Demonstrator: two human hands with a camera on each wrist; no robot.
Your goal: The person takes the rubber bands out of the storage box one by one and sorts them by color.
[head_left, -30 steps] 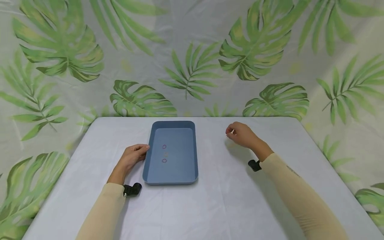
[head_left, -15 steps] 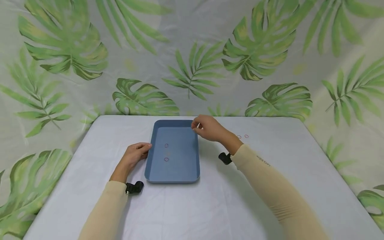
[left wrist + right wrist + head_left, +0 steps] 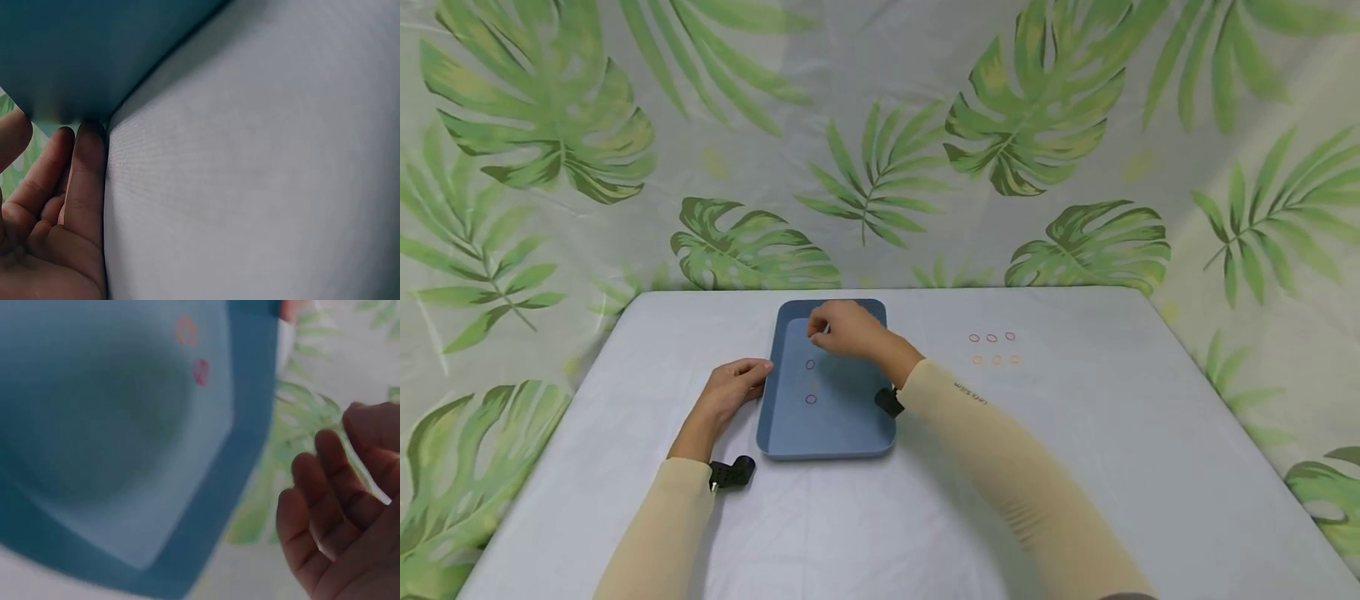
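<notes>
We see a blue tray (image 3: 827, 417) lying flat on the white tabletop (image 3: 925, 517), its long side running away from us. Our left hand (image 3: 730, 392) rests on the tabletop at the tray's left edge; in the left wrist view its fingertips (image 3: 87, 140) touch the tray's outer wall, fingers nearly straight and gripping nothing.

Our right hand (image 3: 846, 329) hovers over the far half of the tray, fingers bent downward. From the head view a small pale thing seems pinched at the fingertips, but it is too small to name; in the right wrist view the fingers (image 3: 325, 506) are loosely curled, and we cannot tell whether they hold anything.

Inside the tray lie two small rings (image 3: 810, 382), one behind the other, near the tray's middle; the right wrist view shows them as one orange and one pink ring (image 3: 200, 372).

Well apart to the right, more small rings (image 3: 994, 348) lie on the tabletop in two short rows, reddish behind, orange in front.
</notes>
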